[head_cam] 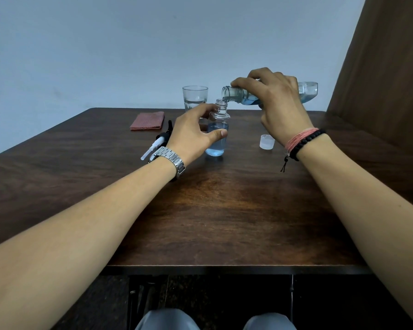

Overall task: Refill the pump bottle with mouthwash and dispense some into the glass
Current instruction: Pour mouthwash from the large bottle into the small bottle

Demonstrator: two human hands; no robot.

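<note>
In the head view, a small clear pump bottle (217, 134) is stood upright on the dark wooden table (224, 210) and is steadied by the left hand (191, 132), whose thumb and fingers are wrapped around its body. Its neck is open, and blue liquid is seen filling most of its lower part. Just above and to the right of those fingers, a larger mouthwash bottle (305, 92) is held tipped nearly level in the right hand (279, 103), the fingers being closed over its shoulder and neck. Its open mouth is set at the small bottle's rim, with blue liquid gathered along its lower side.

Behind the left fingers, a glass (195, 97) with some clear liquid is stood on the table. Left of the left wrist, the removed pump head (156, 145) is laid on its side, and a folded red cloth (147, 120) lies further back. Beside the right wrist, a translucent cap (266, 141) is rested on the table.
</note>
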